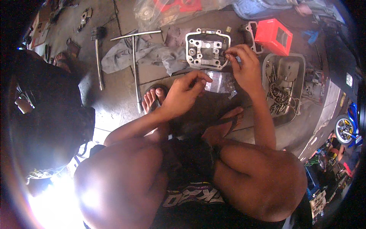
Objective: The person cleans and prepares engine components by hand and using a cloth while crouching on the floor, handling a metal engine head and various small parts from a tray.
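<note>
A silver engine cylinder head lies on the floor in front of me. My right hand is at its right edge, fingertips pinched around something too small to make out. My left hand is lower and left of it, fingers curled together over the edge of a clear plastic packet; what they hold, if anything, is hidden. Right of my right hand are a red box, a gasket and a metal tray of small parts and tools. A grey rag lies to the left.
A T-handle wrench and another long tool lie at left. A person in dark clothing is at far left. Plastic bags lie beyond. A blue motorcycle wheel and clutter sit at far right. My feet flank the work.
</note>
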### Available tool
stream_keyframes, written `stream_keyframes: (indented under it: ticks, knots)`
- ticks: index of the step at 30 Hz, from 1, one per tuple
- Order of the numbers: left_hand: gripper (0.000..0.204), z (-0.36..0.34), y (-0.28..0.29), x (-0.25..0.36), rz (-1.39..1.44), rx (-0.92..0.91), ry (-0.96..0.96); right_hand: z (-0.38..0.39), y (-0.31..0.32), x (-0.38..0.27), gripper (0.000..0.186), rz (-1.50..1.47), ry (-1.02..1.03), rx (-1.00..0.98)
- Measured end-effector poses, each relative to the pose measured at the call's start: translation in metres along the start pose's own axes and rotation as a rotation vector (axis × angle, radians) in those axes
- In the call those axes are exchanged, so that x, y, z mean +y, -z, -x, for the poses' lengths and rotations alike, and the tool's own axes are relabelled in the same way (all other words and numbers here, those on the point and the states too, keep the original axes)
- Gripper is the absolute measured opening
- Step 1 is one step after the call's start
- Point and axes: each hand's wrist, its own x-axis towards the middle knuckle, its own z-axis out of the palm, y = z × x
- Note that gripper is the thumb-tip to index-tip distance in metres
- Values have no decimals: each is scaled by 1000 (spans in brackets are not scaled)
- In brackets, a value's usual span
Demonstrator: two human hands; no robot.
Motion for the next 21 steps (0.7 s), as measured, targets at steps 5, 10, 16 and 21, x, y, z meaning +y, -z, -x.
stream_keyframes:
  ticks: [5,10,16,21]
  knots:
    - [17,1,1,1,-28,4,-27,1,-2,-1,13,-156,-93,15]
    - [17,1,1,-1,4,5,8,1,-5,1,13,-105,-26,49]
    - [16,1,2,-1,6,14,3,3,-2,5,16,62,125,46]
    - [16,0,3,-2,5,-11,16,5,1,8,21,144,195,41]
